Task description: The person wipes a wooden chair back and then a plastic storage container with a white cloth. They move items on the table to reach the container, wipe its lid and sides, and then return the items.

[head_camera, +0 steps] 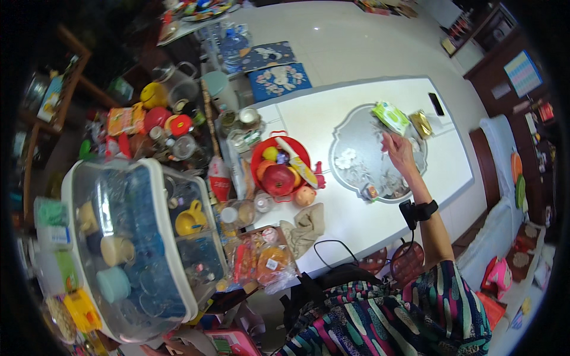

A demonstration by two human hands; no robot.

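Note:
My right hand (398,151), with a black band on its wrist, reaches over a grey oval patterned mat (356,138) on a white table. The fingers are bent together; a small reddish patch shows at their tips, too blurred to tell whether it is a held thing. Just beyond them lie a green and white soft pack (391,116) and a gold foil packet (421,124). A small wrapped item (370,192) rests at the mat's near edge. My left hand (171,348) is partly visible at the bottom edge, low beside a clear-lidded dish box (156,240); what it touches is hidden.
A red basin (256,155) holds fruit and a knife in a yellow-white sheath (296,162). Nearby are a beige cloth (307,229), jars, and a box of packaged food (271,262). A black phone (436,104) lies at the far corner. A black cable (331,241) crosses the near edge.

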